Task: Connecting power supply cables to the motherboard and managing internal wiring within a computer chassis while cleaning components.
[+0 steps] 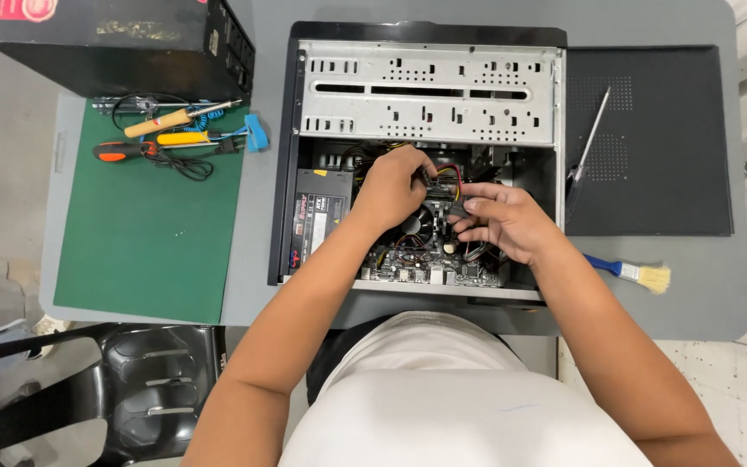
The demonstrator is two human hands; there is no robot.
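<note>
Gripping a cable plug (437,180) inside the open computer case (425,130), left hand (391,186) closed, right hand (499,220) pinching too.

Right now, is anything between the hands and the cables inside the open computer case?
Nothing visible. The left hand already grips the red and yellow cable bundle, and the right hand touches a dark connector just above the motherboard in the computer case.

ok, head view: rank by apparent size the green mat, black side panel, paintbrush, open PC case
1. open PC case, largest.
2. green mat and black side panel: too close in apparent area to rank.
3. paintbrush, smallest by far.
All lie on the same table, so nearness hardly skews it.
</note>
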